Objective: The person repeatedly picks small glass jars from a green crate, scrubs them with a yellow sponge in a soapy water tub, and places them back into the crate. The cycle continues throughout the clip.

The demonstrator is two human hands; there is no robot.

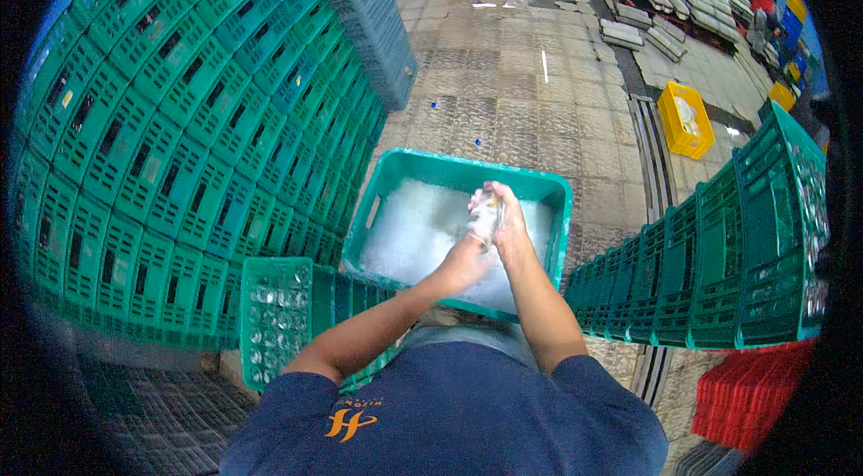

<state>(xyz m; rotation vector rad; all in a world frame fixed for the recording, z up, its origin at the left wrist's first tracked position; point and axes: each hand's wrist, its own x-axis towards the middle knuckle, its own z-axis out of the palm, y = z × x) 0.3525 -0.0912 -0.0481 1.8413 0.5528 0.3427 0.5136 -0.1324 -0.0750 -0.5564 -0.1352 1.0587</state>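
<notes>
Both hands meet above a green plastic tub (570, 206) of sudsy water (411, 220). Between them is a small clear item (488, 214), apparently a drinking glass, with white foam or a pale cloth about it; blur hides which. My right hand (514, 223) wraps its far side, fingers curled over the top. My left hand (466, 265) grips the near end, blurred, a thin band at the wrist. By my left elbow, a green crate (310, 274) holds rows of clear glasses (275, 324).
Tall stacks of green crates (195, 105) wall the left, beside a grey stack (364, 11). More green crates (681, 260) rise close on the right, with red crates (752, 395) behind. A yellow crate (686, 120) holding white items stands on the wet tiled floor (512, 85).
</notes>
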